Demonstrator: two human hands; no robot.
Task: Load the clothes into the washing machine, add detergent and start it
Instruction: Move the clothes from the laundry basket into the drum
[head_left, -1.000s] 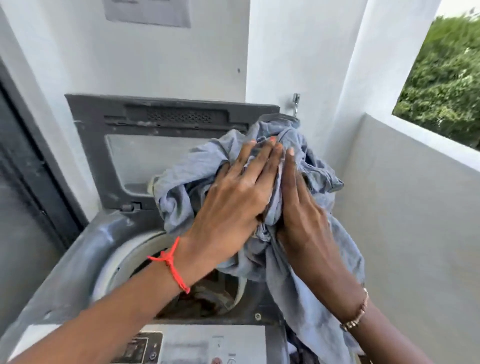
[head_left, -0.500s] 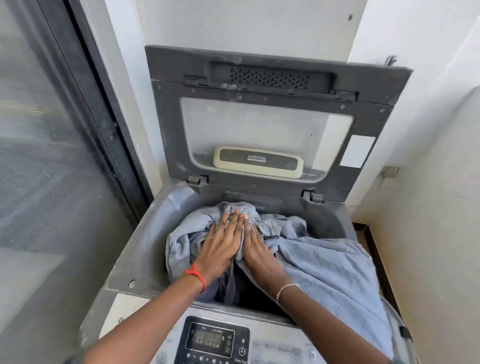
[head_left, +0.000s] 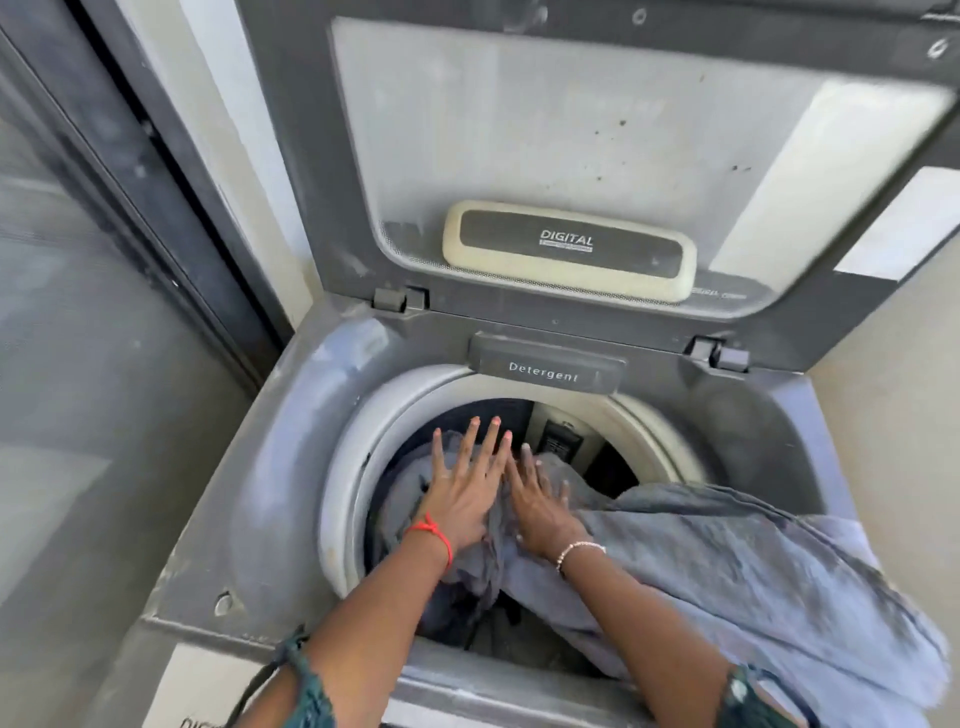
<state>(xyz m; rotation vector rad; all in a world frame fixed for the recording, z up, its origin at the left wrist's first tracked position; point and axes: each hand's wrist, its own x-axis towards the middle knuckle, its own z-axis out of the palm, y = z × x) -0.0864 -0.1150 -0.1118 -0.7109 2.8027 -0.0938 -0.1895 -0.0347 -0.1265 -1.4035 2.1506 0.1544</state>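
We press the blue-grey garment down into the drum, left hand and right hand flat on it, each grip spread wide, clasping nothing. Much cloth drapes over the drum's right rim; we should gather that inward.

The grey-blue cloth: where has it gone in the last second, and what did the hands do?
The left hand and right hand carried the grey-blue cloth down from in front of the lid into the drum, and now press it with flat, spread fingers. One part still hangs over the machine's right edge. The lid stayed open.
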